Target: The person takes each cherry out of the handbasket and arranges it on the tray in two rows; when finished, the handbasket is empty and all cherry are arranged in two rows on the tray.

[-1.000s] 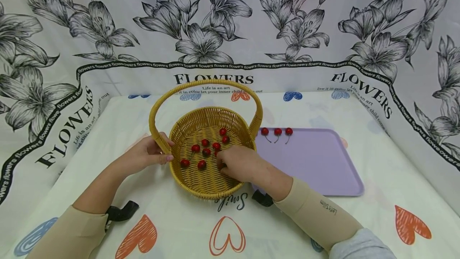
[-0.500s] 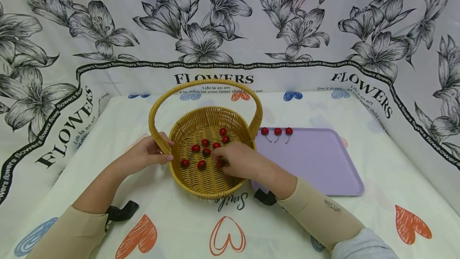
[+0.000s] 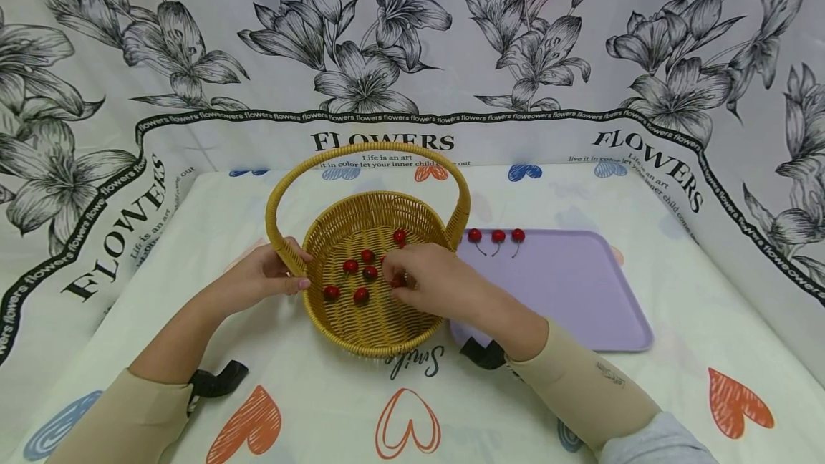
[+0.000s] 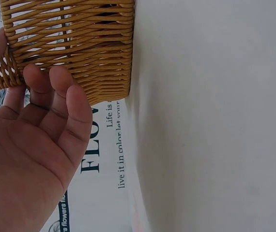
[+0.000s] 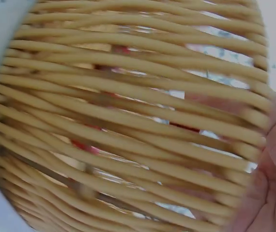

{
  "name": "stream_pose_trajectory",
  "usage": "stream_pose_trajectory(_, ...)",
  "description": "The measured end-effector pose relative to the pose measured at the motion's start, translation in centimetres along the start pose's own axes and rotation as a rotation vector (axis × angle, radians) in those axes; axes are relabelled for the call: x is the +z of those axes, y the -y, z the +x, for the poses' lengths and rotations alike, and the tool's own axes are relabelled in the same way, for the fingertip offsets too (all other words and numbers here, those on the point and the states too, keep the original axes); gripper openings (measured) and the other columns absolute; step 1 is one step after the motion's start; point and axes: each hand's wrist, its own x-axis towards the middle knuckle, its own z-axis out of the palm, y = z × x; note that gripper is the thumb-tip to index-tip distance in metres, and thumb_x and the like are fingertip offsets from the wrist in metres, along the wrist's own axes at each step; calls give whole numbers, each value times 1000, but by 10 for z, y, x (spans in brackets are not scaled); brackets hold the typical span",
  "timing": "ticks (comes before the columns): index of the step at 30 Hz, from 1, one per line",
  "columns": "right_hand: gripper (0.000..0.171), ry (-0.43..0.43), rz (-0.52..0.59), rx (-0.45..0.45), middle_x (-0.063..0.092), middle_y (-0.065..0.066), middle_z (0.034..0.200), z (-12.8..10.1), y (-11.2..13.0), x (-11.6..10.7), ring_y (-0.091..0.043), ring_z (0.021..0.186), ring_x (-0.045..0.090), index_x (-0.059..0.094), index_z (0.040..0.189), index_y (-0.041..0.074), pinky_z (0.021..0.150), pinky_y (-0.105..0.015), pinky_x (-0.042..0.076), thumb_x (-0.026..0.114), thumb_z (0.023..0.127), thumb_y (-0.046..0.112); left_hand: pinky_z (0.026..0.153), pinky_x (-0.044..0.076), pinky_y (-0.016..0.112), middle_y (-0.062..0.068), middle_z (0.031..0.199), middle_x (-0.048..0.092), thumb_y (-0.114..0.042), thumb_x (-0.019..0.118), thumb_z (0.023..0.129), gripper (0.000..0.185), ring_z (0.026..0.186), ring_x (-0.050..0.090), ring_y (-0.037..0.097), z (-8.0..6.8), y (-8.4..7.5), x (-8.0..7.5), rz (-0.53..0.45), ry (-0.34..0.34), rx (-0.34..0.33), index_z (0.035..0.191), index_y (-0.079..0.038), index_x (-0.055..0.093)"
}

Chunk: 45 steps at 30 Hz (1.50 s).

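Note:
A yellow wicker basket (image 3: pixel 374 328) with a tall handle stands mid-table and holds several red cherries (image 3: pixel 351 266). My left hand (image 3: pixel 267 274) holds the basket's left rim at the foot of the handle; in the left wrist view its fingers (image 4: pixel 55 92) lie against the woven wall (image 4: pixel 80 43). My right hand (image 3: pixel 425 281) is inside the basket and pinches one cherry (image 3: pixel 397 281) in its fingertips, just above the basket floor. The right wrist view shows only the basket's weave (image 5: pixel 128 121) close up, with blurred red behind it.
A lilac tray (image 3: pixel 567 299) lies right of the basket with three cherries (image 3: pixel 497 236) in a row along its far edge. A flower-print cloth backdrop (image 3: pixel 412 56) walls the table on three sides. Black strap ends (image 3: pixel 215 378) lie near both forearms.
My right hand has moved up and back from the basket's near right side, lifting a cherry pinched in its fingertips. The left hand and basket have stayed put.

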Motion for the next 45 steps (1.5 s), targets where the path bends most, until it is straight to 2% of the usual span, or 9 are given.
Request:
stream_pose_trajectory(4,24,-16,61,56,68,5,102,-6,4,-17,-11,90,61,71,112,12,78,-25,52,81,90,10,63,52,35,10,90,62,6,70,93,29,71,59,16,0,1,0,-15,6,7,117,10,53)
stream_pose_trajectory(7,23,-52,63,49,68,6,104,-12,4,-30,-13,87,60,74,111,13,74,-25,53,82,89,12,63,52,35,10,90,61,6,70,93,30,71,59,17,0,2,0,-20,9,10,117,10,53)
stream_pose_trajectory(11,23,-125,81,-30,66,7,106,-23,-1,-46,-13,84,58,75,111,15,69,-27,53,82,90,13,63,52,35,10,91,62,5,70,93,30,72,59,17,0,2,0,-17,8,12,117,10,53)
stream_pose_trajectory(16,23,-202,119,-168,65,6,110,-37,-7,-67,-10,91,59,78,111,14,74,-27,54,81,90,8,63,53,34,10,91,62,5,71,93,30,72,60,16,1,2,0,-11,8,17,116,10,53)
stream_pose_trajectory(19,25,-230,150,-178,66,4,111,-45,-9,-79,-11,92,59,77,113,12,76,-30,56,80,89,5,63,53,34,10,92,62,5,71,93,30,72,60,16,1,1,0,-7,6,19,116,10,53)
stream_pose_trajectory(26,31,-281,328,-75,69,-2,108,-62,-28,-104,-17,89,64,74,115,3,78,-31,59,79,86,-6,63,53,35,10,91,62,5,70,93,30,71,59,17,0,1,0,-5,4,18,117,10,53)
stream_pose_trajectory(32,27,-380,262,5,69,-3,106,-74,-59,-120,-15,92,67,75,114,5,77,-23,56,79,89,-1,63,52,35,10,90,61,6,70,93,30,71,59,17,1,2,0,-7,9,27,117,11,52)
stream_pose_trajectory(40,33,-383,223,366,71,-6,113,-83,-103,-136,-11,99,65,72,127,14,80,-23,51,77,95,20,63,53,35,10,91,61,5,70,93,30,71,59,18,1,2,0,3,5,17,117,9,53)
stream_pose_trajectory(45,41,-341,242,497,71,-11,116,-86,-138,-138,-17,105,62,68,129,7,92,-37,47,77,95,28,63,53,34,10,92,61,4,71,93,30,71,59,18,0,1,0,6,-1,8,117,9,53)
